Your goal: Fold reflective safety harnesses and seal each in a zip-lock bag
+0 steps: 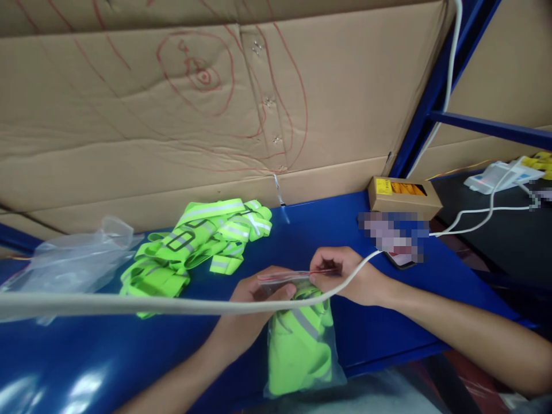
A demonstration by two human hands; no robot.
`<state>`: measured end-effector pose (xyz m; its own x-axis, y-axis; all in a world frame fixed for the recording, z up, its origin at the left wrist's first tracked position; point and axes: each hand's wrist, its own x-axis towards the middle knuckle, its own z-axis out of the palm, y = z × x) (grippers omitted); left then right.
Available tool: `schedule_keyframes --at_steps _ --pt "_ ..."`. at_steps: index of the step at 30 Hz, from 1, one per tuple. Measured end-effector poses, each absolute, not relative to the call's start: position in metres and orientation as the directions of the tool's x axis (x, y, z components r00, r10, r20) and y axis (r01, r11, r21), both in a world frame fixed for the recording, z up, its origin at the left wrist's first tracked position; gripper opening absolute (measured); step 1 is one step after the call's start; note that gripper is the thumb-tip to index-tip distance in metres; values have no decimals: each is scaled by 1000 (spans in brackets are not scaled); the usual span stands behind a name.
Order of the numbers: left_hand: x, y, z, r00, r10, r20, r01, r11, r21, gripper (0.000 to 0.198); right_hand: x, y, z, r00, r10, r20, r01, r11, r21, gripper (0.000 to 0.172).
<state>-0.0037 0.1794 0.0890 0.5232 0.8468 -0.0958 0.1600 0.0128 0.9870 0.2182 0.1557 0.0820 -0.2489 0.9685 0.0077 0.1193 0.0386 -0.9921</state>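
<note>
here, bent-fingered right hand (pixel 345 268) on bag (pixel 298 353)

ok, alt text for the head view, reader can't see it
Left hand and right hand hold a clear bag of green straps by its top. A green pile lies on the blue table; a white cable crosses in front.

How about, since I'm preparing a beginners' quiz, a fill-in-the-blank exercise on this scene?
The clear bag held by the left hand and right hand has a top line coloured ____.
Green strips lie loose on a table coloured ____.
The label on the small cardboard box is ____.

Missing words: red; blue; yellow.
</note>
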Motion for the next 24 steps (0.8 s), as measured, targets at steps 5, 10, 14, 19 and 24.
schedule_keyframes --at_steps 5,10,14,19,24 --pt "-2 179 88 504 849 -157 180 75 981 39 217 155 82 -309 951 23 74 48 -996 24" --pt "2 176 85 453 868 -202 191 127 973 49 217 157 82 -301 953 32 133 75 -988 24" --pt "7 175 88 449 871 -200 160 141 977 52 217 158 82 -346 938 17 137 69 -988 22" --pt "11 172 91 465 854 -232 176 168 970 55 216 158 82 -337 942 9 208 84 -975 13" --pt "13 170 86 491 836 -246 128 210 969 67 215 158 84 -387 922 -10 192 70 -979 13"
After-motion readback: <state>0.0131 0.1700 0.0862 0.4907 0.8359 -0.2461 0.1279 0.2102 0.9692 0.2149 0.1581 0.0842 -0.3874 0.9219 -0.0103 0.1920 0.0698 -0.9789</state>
